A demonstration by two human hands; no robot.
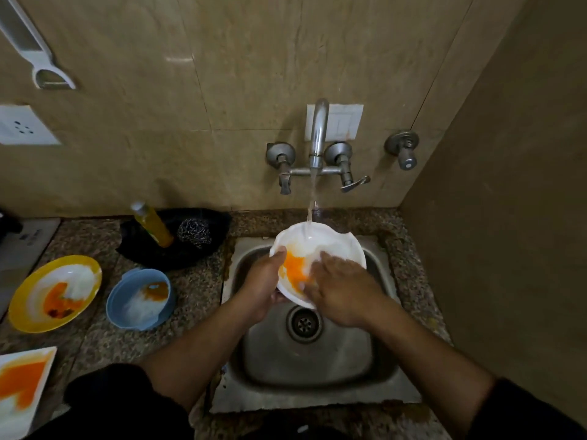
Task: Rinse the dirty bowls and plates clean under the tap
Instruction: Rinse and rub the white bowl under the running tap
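A white bowl (330,246) with an orange smear inside is tilted over the steel sink (317,363). My left hand (263,287) grips its left rim, thumb on the inside. My right hand (341,292) lies flat inside the bowl, fingers on the orange stain. Water runs from the tap (318,134) onto the bowl's far inner side. On the counter to the left stand a yellow-rimmed plate (55,292) and a blue bowl (139,298), both with orange residue. A white square plate (22,385) with an orange streak lies at the bottom left.
A yellow liquid bottle (152,223) and a steel scrubber (194,233) rest in a black tray behind the blue bowl. Two tap handles flank the spout; a third valve (403,149) sits on the wall to the right. A brown wall closes in the right side.
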